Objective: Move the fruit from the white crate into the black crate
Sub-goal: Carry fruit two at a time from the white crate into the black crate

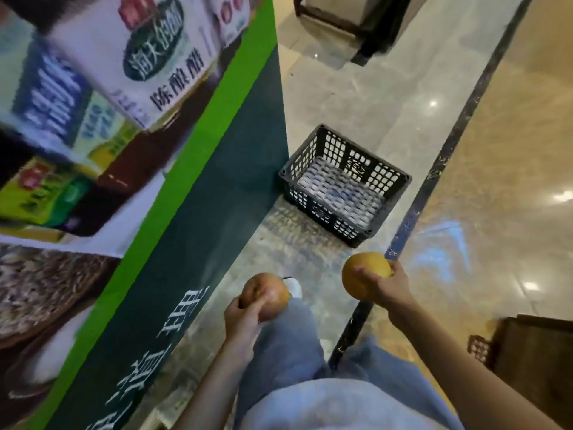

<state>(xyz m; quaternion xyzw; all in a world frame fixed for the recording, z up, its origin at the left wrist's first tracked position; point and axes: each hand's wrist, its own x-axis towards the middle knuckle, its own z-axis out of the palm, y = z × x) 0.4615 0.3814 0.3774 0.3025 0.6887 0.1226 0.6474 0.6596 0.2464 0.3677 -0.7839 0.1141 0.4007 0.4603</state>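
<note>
The black crate stands on the floor ahead of me, against the foot of a green display stand; I see no fruit inside it. My left hand grips a reddish apple low in the middle of the view. My right hand holds a round orange-yellow fruit a little higher and to the right. Both fruits are in the air, short of the crate. The white crate is not in view.
A green display stand with printed product pictures fills the left side. A dark floor strip runs diagonally right of the crate. Dark wooden furniture sits at lower right, more furniture at the top. My legs in blue jeans are below.
</note>
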